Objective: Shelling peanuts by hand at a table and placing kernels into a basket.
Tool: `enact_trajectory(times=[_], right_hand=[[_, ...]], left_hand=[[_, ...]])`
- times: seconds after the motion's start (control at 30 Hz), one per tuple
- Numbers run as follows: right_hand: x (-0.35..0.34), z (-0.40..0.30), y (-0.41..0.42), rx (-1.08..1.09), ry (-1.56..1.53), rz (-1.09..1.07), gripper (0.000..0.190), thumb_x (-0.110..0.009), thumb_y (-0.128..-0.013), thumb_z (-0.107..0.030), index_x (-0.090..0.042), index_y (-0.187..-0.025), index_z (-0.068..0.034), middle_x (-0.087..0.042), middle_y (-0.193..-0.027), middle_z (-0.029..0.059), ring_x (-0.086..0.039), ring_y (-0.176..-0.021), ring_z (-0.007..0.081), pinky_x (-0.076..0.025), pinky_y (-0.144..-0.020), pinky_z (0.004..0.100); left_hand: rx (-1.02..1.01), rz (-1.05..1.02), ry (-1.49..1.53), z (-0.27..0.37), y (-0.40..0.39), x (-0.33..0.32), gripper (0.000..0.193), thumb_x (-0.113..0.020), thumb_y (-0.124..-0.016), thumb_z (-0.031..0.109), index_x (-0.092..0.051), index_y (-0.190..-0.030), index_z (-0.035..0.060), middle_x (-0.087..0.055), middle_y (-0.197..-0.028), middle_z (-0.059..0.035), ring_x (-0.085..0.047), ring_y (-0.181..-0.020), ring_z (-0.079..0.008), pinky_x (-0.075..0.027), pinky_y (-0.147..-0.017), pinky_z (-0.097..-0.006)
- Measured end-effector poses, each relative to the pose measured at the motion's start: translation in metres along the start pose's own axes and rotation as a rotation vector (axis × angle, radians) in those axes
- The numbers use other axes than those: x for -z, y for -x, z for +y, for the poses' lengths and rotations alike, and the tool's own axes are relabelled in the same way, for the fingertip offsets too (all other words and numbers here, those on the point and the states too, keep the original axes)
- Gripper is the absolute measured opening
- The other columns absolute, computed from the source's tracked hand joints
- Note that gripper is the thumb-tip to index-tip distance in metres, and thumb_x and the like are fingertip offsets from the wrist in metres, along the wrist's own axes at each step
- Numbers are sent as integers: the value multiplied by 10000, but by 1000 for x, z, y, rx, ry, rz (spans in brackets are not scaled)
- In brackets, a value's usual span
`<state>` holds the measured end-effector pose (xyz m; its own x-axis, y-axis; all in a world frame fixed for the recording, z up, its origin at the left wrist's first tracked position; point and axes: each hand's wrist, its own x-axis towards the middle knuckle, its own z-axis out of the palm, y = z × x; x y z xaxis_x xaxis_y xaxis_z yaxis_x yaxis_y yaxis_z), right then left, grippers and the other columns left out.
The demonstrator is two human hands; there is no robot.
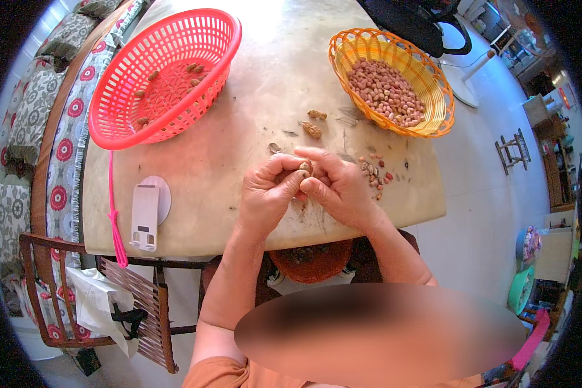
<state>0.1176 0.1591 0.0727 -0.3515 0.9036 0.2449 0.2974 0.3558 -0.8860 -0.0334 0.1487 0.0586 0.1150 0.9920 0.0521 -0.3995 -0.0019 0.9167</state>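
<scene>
My left hand (270, 186) pinches an unshelled peanut (305, 168) between thumb and forefinger, over the near edge of the table (189, 203). Against it, my right hand (344, 186) has its thumb and curled fingers closed on the same peanut. What lies inside the right palm is mostly hidden. Just beyond my fingertips are a whole peanut (311, 129) and a smaller one (316, 114). Loose kernels (372, 170), some pale and some red, are scattered right of my right hand. A piece of shell (274, 148) lies beyond my left hand.
A red plastic basket (109, 144) with several unshelled peanuts stands at the far left. At the far right, a yellow woven basket (436, 104) holds shelled kernels. A phone stand (145, 213) and pink cord (111, 194) lie left. Below the table's edge is a reddish-brown container (310, 269).
</scene>
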Motion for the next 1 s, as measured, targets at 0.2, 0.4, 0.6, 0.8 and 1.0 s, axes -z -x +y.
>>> enact_trajectory(times=[0.2,0.4,0.6,0.8,1.0], right_hand=[[-15,6,3,25,-287,3,314,-557,-874,-216,-517,-1120,-24,-576,-714,50,-542,-632,90,-466,-582,245],[-15,2,2,-71,-445,-25,272,-496,-914,-218,-516,-1107,-27,-573,-771,20,-534,-690,62,-457,-609,216],[-8,2,-2,-152,-535,-2,228,-477,-925,-217,-529,-1046,-30,-560,-775,3,-519,-675,51,-447,-595,202],[-14,11,-3,-44,-225,87,159,-477,-915,-185,-519,-971,-42,-560,-684,70,-555,-611,137,-449,-541,271],[-18,6,-5,1,2,122,108,-456,-909,-164,-472,-876,-63,-549,-654,174,-587,-614,336,-444,-515,396]], left_hand=[[-58,40,-25,-2,3,-5,94,-553,-826,-39,-607,-887,6,-617,-778,-27,-557,-657,-55,-472,-560,-187],[-106,97,-140,-1,2,-10,83,-572,-814,-37,-621,-868,3,-606,-753,-17,-559,-645,-56,-472,-548,-186],[-107,73,-218,-1,-2,-12,120,-568,-810,-44,-639,-897,-4,-606,-769,-23,-573,-669,-83,-493,-606,-203],[25,104,-130,-8,0,-8,118,-554,-820,-42,-633,-904,-16,-616,-785,-35,-583,-648,-93,-508,-609,-211],[86,153,4,-9,1,-8,90,-570,-821,-24,-624,-891,-15,-619,-761,-45,-586,-614,-84,-508,-563,-209]])
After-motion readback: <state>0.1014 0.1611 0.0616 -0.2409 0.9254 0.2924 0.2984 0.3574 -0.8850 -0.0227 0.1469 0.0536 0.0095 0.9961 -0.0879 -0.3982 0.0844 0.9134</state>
